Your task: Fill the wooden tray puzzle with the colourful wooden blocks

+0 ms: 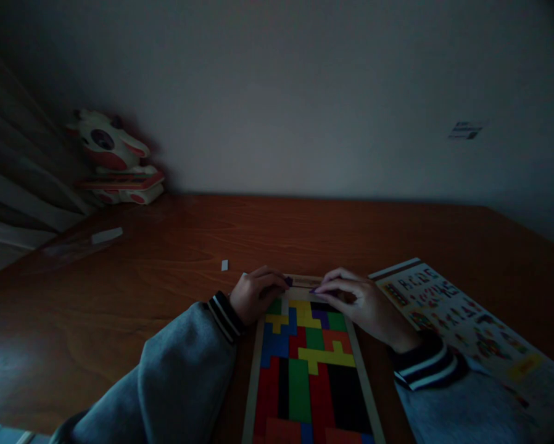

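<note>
A wooden block puzzle board [251, 404] lies in front of me, filled with red, green, blue, yellow, orange, purple and black shapes. At its far left corner is my left hand [258, 293], its fingers closed around a small dark purple puzzle piece [288, 281]. My right hand [358, 302] is over the far right corner, thumb and fingers pinching another purple puzzle piece [314, 290], mostly hidden by the fingers. Between the hands, a long yellow piece [323, 357] and a green piece [298, 388] show within the frame.
A printed sheet [471, 327] with coloured figures lies right of the board, partly under my right sleeve. A small white tag [224, 265] rests beyond my left hand. A cow-shaped toy [115, 154] stands at the back left, near a clear bag [80, 243] and curtain [22, 185].
</note>
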